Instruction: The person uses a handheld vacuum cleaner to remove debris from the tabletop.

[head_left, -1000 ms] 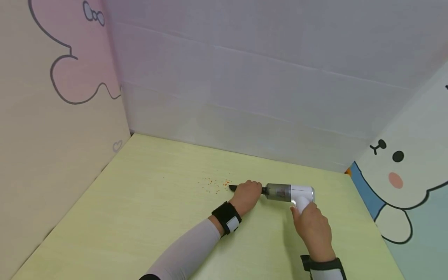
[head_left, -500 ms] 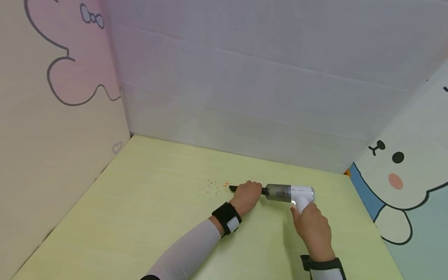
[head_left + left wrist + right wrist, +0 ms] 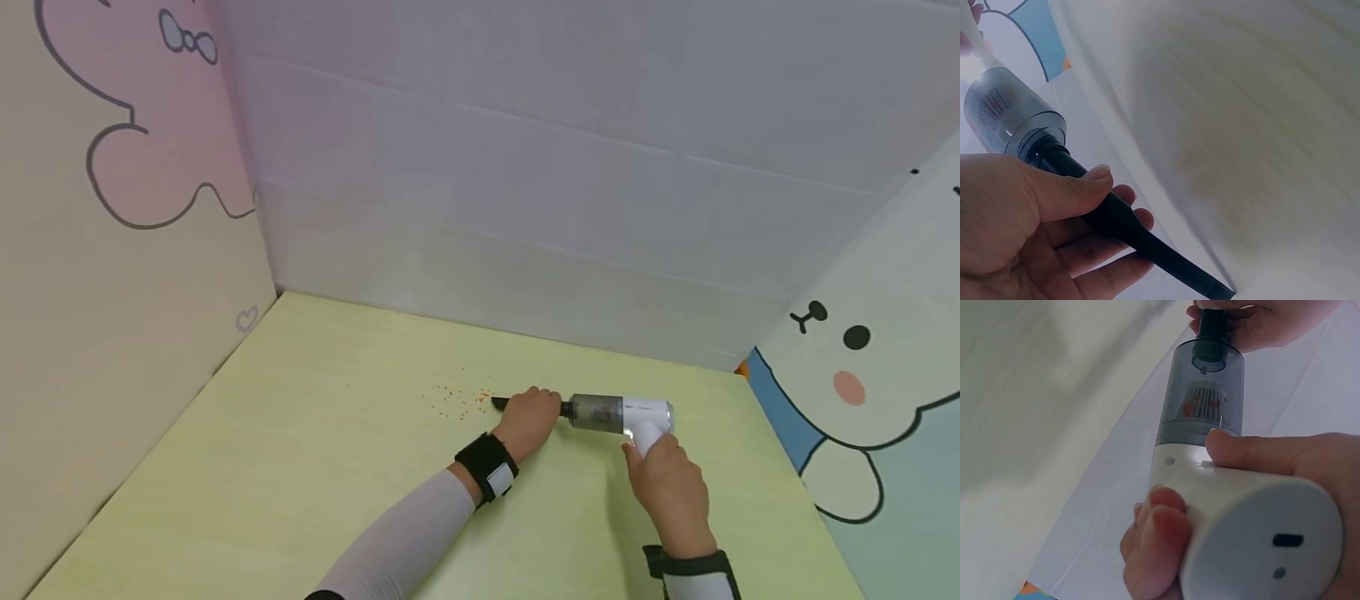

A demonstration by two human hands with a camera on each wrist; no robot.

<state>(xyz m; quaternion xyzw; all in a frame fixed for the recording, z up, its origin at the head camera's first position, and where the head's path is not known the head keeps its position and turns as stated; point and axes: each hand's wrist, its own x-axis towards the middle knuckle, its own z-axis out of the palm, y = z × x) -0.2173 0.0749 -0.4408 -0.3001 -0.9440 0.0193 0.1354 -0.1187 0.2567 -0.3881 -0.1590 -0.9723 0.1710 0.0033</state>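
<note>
A white handheld vacuum cleaner [image 3: 647,410] with a clear dust cup [image 3: 1204,394] is held low over the yellow table. My right hand [image 3: 671,496] grips its white handle; in the right wrist view the thumb lies along the body. My left hand [image 3: 528,423] holds the black crevice nozzle [image 3: 1179,265] between thumb and fingers. The nozzle's tip points left, at the right edge of scattered orange crumbs [image 3: 483,397]. Reddish-orange marks or bits show around the filter inside the cup; which they are I cannot tell.
The pale yellow tabletop [image 3: 300,467] meets a plain lilac back wall [image 3: 525,183]. Panels with cartoon drawings stand at the left [image 3: 172,167] and right [image 3: 885,400]. One lone speck lies to the left of the crumbs.
The head view has shifted slightly, so the left wall drawing sits a little further left. Both hands and the vacuum cleaner keep nearly the same position; the crumbs look much the same.
</note>
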